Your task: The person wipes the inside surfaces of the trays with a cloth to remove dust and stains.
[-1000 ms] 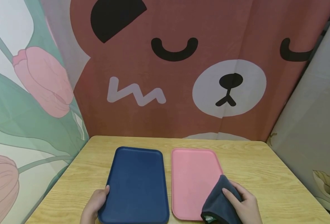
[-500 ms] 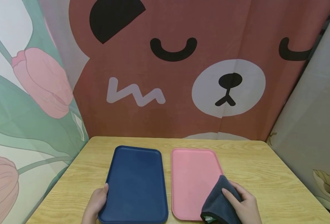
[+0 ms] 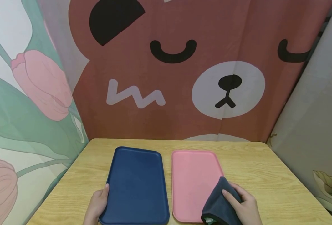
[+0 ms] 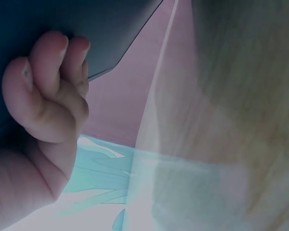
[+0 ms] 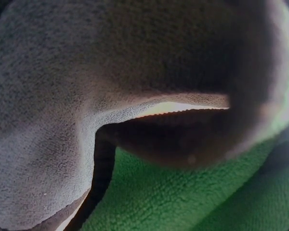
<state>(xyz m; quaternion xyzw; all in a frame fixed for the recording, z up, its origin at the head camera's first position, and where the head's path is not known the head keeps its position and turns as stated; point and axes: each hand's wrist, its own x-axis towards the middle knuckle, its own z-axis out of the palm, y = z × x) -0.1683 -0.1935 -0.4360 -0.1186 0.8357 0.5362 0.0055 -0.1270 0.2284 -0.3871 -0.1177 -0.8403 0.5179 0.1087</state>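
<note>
Dark-blue rectangular tray with rounded corners (image 3: 136,184): positioned on the left side, above the pale wood-grain table (image 3: 275,187). The left hand (image 3: 98,201) grips its left edge near the near corner, thumb at the rim; the bent fingers (image 4: 48,86) press against the underside. Grey-blue fabric cloth with black edging and green inner face (image 3: 220,200): pinched by the right hand (image 3: 247,203), thumb on top; the remaining fingertips are hidden. The cloth overlaps the near right corner of the smooth pink rectangular tray (image 3: 194,181), located just right of the blue tray.
</note>
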